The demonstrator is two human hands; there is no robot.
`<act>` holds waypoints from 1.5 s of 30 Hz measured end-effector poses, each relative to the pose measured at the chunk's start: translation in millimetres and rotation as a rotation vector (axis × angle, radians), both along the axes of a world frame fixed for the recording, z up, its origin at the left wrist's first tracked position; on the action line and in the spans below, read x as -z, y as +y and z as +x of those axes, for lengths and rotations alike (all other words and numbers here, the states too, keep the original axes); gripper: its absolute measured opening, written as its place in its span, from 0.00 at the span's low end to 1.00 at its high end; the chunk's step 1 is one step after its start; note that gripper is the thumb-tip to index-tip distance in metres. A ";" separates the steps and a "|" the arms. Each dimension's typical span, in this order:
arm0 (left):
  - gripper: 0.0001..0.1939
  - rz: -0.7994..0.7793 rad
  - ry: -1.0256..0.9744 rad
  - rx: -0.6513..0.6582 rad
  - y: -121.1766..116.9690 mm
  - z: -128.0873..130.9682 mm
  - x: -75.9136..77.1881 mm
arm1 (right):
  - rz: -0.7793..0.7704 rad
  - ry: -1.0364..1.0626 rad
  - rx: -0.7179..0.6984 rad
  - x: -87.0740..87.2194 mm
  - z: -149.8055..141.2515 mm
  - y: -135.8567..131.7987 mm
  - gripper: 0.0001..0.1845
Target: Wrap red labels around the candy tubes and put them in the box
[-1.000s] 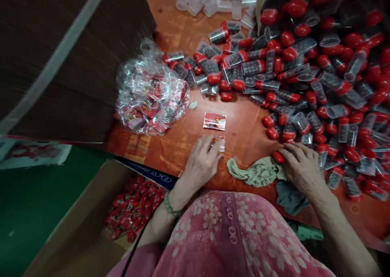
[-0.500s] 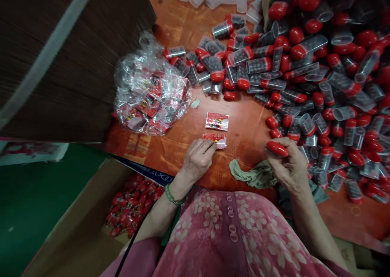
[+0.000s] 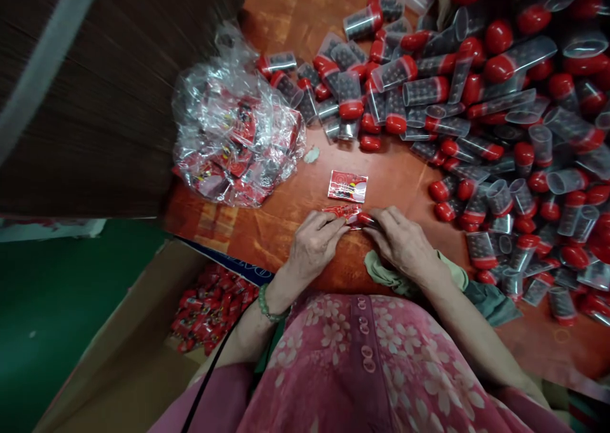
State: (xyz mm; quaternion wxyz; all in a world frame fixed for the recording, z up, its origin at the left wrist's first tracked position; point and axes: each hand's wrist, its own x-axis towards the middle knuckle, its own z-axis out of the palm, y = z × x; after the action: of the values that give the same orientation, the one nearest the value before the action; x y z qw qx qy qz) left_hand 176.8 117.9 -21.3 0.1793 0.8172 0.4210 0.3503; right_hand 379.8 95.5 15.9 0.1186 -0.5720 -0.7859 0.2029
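My left hand (image 3: 312,246) is closed on a red printed plastic sleeve (image 3: 342,211), pinching its near edge above the table. My right hand (image 3: 401,241) grips a red-ended clear tube (image 3: 365,219), most of it hidden by my fingers. The tube's red end meets the right side of the sleeve; I cannot tell how far inside it is. Just beyond them another flat printed sleeve (image 3: 347,186) lies on the table. A crumpled green cloth (image 3: 388,273) is beneath my right wrist.
Red-ended clear tubes (image 3: 424,91) lie heaped at the back and right. A clear plastic bag (image 3: 236,134) of printed sleeves sits at the left beside a dark brown box (image 3: 119,103). Below the table edge, an open carton (image 3: 128,331) holds red wrapped pieces (image 3: 212,309).
My right hand has moved left from beside the heap, bringing the red-ended tube to the sleeve. My left hand keeps its hold on the sleeve. The view has shifted slightly.
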 end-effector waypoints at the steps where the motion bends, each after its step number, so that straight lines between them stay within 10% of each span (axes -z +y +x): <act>1: 0.08 -0.015 0.000 -0.003 0.0 0.1 -1.5 | -0.003 -0.057 -0.022 1.2 -0.8 -0.1 0.12; 16: 0.04 -0.323 -0.059 -0.066 6.6 -0.6 -9.5 | -0.035 0.179 0.055 4.1 10.4 -5.2 0.14; 29: 0.06 -0.027 0.079 -0.009 -9.8 0.4 -7.5 | -0.209 0.668 0.347 0.7 14.3 -3.3 0.11; 45: 0.04 -0.208 -0.204 -0.040 -7.1 -4.4 -28.7 | -0.224 0.610 0.319 -10.8 18.8 -13.0 0.12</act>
State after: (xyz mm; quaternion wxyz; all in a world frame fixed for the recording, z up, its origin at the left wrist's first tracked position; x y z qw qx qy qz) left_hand 172.4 110.8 7.3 0.2980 0.7459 0.4508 0.3893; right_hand 398.6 82.5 26.7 0.3143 -0.6101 -0.5880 0.4281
